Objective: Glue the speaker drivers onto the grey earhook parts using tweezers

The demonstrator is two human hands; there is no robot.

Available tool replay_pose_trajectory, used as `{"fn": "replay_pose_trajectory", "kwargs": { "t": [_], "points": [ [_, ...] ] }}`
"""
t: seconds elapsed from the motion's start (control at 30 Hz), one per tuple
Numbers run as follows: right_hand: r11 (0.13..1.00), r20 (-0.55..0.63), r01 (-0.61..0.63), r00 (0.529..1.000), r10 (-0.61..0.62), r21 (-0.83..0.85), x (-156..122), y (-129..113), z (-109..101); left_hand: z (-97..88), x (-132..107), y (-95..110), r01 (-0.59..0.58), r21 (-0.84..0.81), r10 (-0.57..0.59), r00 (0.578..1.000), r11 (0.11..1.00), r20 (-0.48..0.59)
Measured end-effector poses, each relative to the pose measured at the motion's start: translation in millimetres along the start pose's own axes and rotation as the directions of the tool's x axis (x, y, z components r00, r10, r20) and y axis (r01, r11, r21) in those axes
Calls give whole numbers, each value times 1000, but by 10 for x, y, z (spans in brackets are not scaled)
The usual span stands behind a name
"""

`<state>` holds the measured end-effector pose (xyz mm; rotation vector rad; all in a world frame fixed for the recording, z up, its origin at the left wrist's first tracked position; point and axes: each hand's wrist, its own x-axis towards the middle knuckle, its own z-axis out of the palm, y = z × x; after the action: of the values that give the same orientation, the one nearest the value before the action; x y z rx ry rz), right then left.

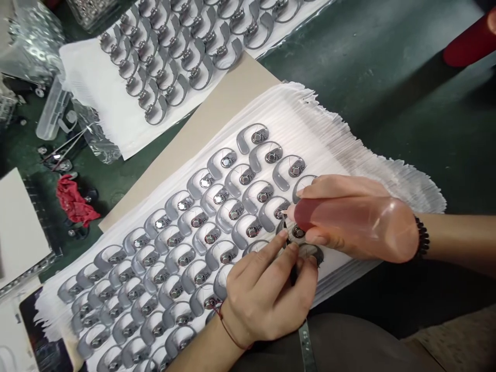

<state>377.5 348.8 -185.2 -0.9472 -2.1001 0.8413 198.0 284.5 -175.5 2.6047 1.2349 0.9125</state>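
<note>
My right hand [344,187] is wrapped round a translucent orange-pink squeeze bottle [356,225], tilted so its narrow nozzle points left. The nozzle tip is at a round metal-ringed part in one of the grey hook-shaped plastic shells [267,219]. Close below, my left hand [271,294] has its fingers closed round slim dark tweezers [307,343]; their tip shows near the nozzle, and the middle is hidden by the fingers. Several rows of similar shells, with round parts and thin wires, lie on a thick stack of white foam sheets [329,137].
Another white sheet [89,77] at the back carries more grey shells. Beige cardboard [163,170] lies between. On the left are a red cloth [75,201], clear plastic bags [36,39] and small black parts. A red object [470,41] stands at the far right.
</note>
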Motion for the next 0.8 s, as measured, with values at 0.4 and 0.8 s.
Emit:
{"fn": "replay_pose_trajectory", "kwargs": {
  "t": [0.4,0.8],
  "points": [
    [995,-45,72,996,-75,-69,58,-37,-4,6,-57,-13,-6,-21,6,1000,1000,-6],
    [992,-105,55,993,-43,111,-18,7,60,-44,-31,-21,-35,-20,35,999,999,-2]
  ]
}}
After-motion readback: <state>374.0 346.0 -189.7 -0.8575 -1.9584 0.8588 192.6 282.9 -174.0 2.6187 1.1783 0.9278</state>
